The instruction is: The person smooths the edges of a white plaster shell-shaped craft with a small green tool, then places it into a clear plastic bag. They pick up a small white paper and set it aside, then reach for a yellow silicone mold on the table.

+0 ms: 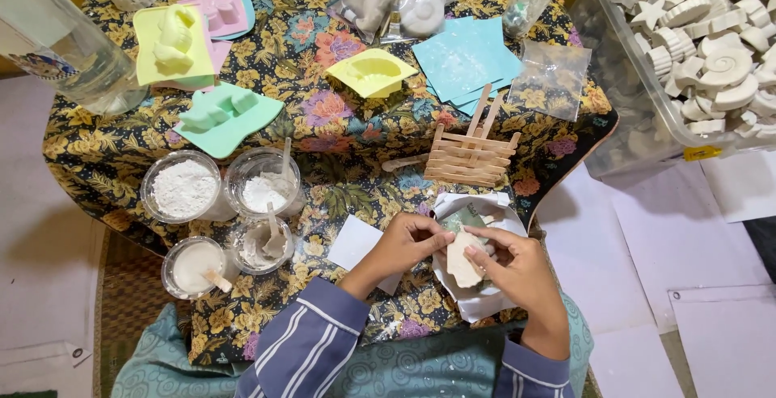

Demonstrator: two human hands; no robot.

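Note:
A pale plaster figure [462,259] is held between both hands over a sheet of crumpled white paper [477,301] near the table's front edge. My left hand [408,244] pinches its upper left side. My right hand [517,273] grips its right side with fingers curled over it. A greenish mould piece [462,219] shows just behind the figure. Both sleeves are blue with white stripes.
A small wooden stick easel [471,151] stands behind the hands. Several clear cups of white powder and paste [184,188] sit at left. Coloured plastic moulds [372,72] and blue sheets [465,58] lie further back. A clear bin of white plaster shapes [703,50] stands at right.

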